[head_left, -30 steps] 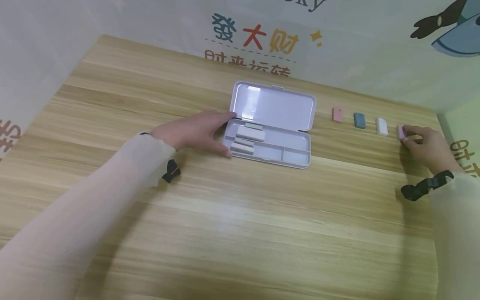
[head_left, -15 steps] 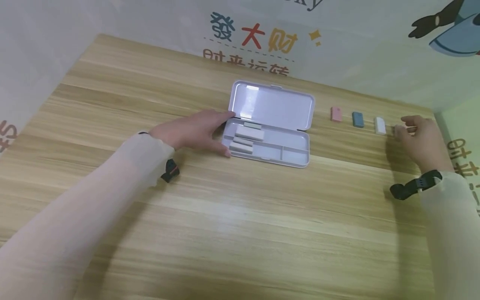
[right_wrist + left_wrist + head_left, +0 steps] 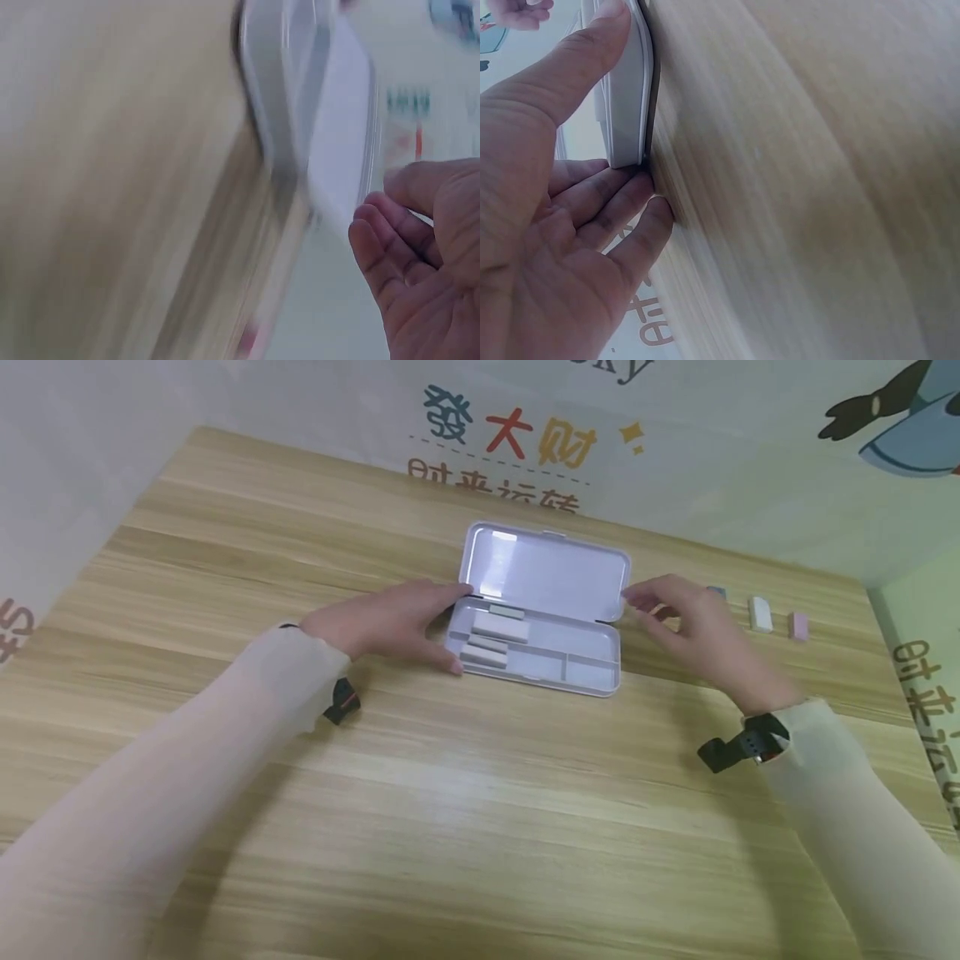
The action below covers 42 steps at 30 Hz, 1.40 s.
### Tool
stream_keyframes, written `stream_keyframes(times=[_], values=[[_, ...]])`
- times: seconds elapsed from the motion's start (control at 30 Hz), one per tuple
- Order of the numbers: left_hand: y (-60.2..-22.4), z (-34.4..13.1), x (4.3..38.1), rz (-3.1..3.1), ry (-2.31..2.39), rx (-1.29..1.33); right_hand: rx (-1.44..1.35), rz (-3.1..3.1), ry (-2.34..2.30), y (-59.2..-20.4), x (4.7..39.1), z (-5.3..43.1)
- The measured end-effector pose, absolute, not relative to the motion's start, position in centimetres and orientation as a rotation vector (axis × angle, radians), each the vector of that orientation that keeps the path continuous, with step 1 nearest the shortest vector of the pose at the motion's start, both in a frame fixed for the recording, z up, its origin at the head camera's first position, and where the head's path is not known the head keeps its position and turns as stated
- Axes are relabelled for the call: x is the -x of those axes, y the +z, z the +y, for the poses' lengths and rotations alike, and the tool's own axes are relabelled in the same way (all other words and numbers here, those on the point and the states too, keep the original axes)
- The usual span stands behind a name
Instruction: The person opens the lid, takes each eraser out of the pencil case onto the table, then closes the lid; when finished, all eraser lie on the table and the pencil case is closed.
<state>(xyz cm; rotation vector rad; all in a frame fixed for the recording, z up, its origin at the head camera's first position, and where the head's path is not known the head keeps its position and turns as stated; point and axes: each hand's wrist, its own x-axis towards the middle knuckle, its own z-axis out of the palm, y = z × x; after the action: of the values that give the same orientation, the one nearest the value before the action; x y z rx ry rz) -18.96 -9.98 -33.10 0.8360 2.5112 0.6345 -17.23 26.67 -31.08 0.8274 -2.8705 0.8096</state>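
Note:
A pale lilac pencil case (image 3: 525,675) lies with its lid (image 3: 562,572) folded back. My left hand (image 3: 390,620) holds its left end, thumb at the front corner and fingers at the hinge side. In the left wrist view, the thumb lies on the case's rim (image 3: 626,120) and the other fingers are behind it. My right hand (image 3: 693,627) is beside the lid's right edge, fingers loosely bent, nothing visible between them. Several pale block-shaped pieces (image 3: 500,627) lie in the case's left compartments.
Right of my right hand, small eraser-like blocks stand in a row: a partly hidden blue one (image 3: 717,592), a white one (image 3: 761,614) and a pink one (image 3: 798,627). The wooden table (image 3: 450,827) meets a printed wall covering (image 3: 705,468) at the back.
My right hand has let go of the pink block at the row's right end and moved left to the lid, covering the row's leftmost block. My left hand stays on the case.

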Motion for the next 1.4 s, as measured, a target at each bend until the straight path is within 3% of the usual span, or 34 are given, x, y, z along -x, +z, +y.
stream_keyframes(times=[0.37,1.4], values=[[-33.1,-10.0,18.9,2.511,0.626,-0.833,-1.326,-2.937,0.681,-31.8,15.6,19.0],[-33.3,-10.1,19.0,2.51,0.614,-0.858,-1.624,-2.87,-0.011,-31.7,16.7,13.2]])
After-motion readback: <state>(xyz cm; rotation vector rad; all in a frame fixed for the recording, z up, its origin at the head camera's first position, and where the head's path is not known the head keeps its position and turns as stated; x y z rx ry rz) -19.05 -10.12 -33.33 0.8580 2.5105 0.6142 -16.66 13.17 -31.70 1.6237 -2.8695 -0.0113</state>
